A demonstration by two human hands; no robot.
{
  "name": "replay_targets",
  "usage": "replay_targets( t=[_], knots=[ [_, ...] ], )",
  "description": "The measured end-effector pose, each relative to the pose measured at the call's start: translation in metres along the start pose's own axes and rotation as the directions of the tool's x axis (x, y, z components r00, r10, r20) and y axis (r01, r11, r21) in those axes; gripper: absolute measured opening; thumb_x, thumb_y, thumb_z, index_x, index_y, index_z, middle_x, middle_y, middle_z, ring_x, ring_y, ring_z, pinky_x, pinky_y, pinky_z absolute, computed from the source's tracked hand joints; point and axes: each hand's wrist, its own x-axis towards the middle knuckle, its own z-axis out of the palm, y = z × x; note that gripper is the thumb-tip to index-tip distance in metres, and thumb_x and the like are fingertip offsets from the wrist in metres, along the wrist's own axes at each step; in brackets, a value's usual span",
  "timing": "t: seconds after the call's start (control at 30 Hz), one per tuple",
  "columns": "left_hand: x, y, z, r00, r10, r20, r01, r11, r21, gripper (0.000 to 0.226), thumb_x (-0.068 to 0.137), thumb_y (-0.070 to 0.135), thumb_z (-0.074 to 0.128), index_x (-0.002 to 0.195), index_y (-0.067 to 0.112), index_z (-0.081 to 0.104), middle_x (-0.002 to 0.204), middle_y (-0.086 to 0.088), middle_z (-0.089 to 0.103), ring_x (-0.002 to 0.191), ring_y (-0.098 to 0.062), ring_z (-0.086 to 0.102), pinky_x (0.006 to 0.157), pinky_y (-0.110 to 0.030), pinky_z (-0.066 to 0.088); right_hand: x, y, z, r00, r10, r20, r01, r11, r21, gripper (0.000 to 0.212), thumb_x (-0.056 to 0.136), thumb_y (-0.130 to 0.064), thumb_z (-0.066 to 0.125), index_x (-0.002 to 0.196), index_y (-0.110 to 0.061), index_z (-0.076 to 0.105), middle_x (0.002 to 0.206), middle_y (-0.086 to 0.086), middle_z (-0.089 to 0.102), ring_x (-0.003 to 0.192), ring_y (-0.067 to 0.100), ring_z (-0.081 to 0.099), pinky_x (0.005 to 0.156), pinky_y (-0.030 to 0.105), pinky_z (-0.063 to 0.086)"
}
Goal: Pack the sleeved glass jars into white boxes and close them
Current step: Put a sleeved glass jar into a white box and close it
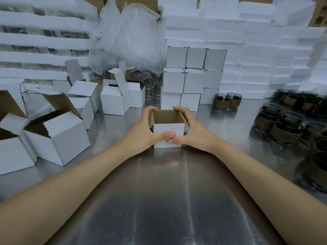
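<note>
1. The box [168,137] stands on the desk [159,191], dead centre in my view. Its top is open and the brown inside shows.
2. My left hand [146,128] grips the box's left side, fingers hooked over the far rim and thumb on the white near face.
3. My right hand [191,131] grips the right side the same way, and the two thumbs touch.
4. Sleeved jars [283,131] crowd the desk's right edge, well apart from the box.
5. Another two jars [227,101] stand just beside the closed boxes [187,80] stacked behind the box.
6. Open boxes [58,137] sit to the left.
</note>
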Motion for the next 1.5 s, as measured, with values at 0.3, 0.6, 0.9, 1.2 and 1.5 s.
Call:
replay_targets(
  t=[0.3,0.6,0.9,1.2,1.5],
  knots=[
    [-0.001,-0.002,0.002,1.000,-0.009,0.001,0.009,1.000,-0.013,0.097,0.055,0.070,0.070,0.133,0.040,0.022,0.115,0.021,0.054,0.099,-0.001,0.059,0.077,-0.013,0.044,-0.001,-0.008,-0.010,0.996,0.035,0.081,-0.024,0.991,-0.130,0.099,0.066,-0.040,0.086,0.145,-0.032,0.027,0.136,-0.016,0.041,0.120,-0.003,0.043,0.092,0.000,0.030],
    [-0.002,0.000,0.002,1.000,-0.021,-0.005,0.021,1.000,0.009,0.087,0.051,0.076,0.065,0.122,0.052,0.020,0.109,0.031,0.049,0.091,0.010,0.056,0.067,-0.007,0.041,-0.022,0.023,-0.113,0.685,0.075,-0.725,-0.685,0.406,-0.605,0.046,0.089,-0.034,0.054,0.129,-0.011,0.054,0.141,0.018,0.043,0.136,0.036,0.029,0.115,0.050,0.012],
    [0.001,-0.003,0.004,1.000,-0.011,-0.011,0.011,1.000,-0.009,0.089,0.053,0.073,0.067,0.126,0.048,0.024,0.112,0.028,0.050,0.096,0.003,0.058,0.074,-0.010,0.041,-0.046,0.048,-0.175,0.402,0.508,-0.762,-0.914,0.172,-0.368,0.082,0.085,-0.069,0.048,0.149,-0.020,0.031,0.157,0.019,0.016,0.143,0.050,0.005,0.114,0.063,-0.004],
    [0.004,-0.005,0.005,1.000,-0.004,-0.008,0.004,1.000,0.002,0.087,0.054,0.073,0.067,0.126,0.049,0.024,0.113,0.028,0.051,0.095,0.002,0.059,0.075,-0.011,0.041,-0.030,0.051,-0.168,0.490,0.562,-0.667,-0.847,0.127,-0.516,0.084,0.086,-0.069,0.047,0.152,-0.026,0.020,0.159,0.014,0.017,0.141,0.050,0.012,0.110,0.068,0.009],
    [0.004,-0.007,0.004,1.000,-0.011,0.005,0.011,1.000,0.006,0.087,0.056,0.071,0.069,0.128,0.046,0.025,0.119,0.015,0.056,0.103,-0.008,0.060,0.090,-0.028,0.046,0.002,0.032,-0.110,0.739,0.428,-0.520,-0.652,0.265,-0.710,0.074,0.084,-0.069,0.047,0.145,-0.031,0.029,0.147,0.011,0.037,0.132,0.044,0.032,0.103,0.060,0.026]
  ],
)
